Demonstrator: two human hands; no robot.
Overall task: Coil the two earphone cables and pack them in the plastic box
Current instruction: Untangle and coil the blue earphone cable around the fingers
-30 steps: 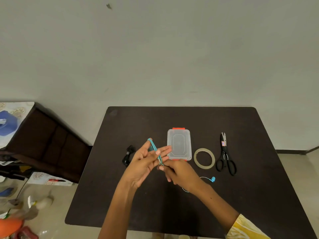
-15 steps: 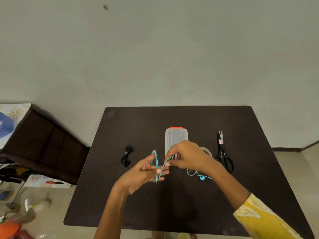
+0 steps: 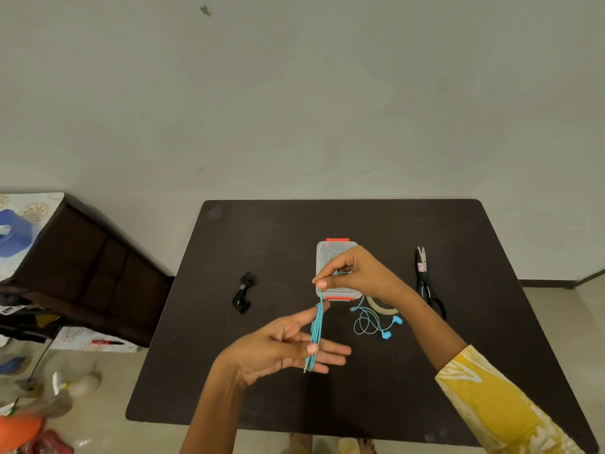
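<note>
Several turns of the blue earphone cable (image 3: 316, 329) are wound over the spread fingers of my left hand (image 3: 288, 345), whose thumb presses on the strands. My right hand (image 3: 353, 273) pinches the same cable above the coil, in front of the clear plastic box (image 3: 330, 253) with orange clips. The cable's loose end and two blue earbuds (image 3: 389, 327) lie on the dark table (image 3: 360, 221) to the right. A black earphone bundle (image 3: 244, 293) lies coiled left of the box.
Black scissors (image 3: 425, 280) lie at the right of the table. A tape roll (image 3: 381, 308) sits partly hidden behind my right forearm. A dark cabinet (image 3: 85, 273) stands left of the table, with clutter on the floor below it.
My right hand rose from beside the left hand to in front of the box, drawing the cable up. The loose end with earbuds shifted right and back on the table.
</note>
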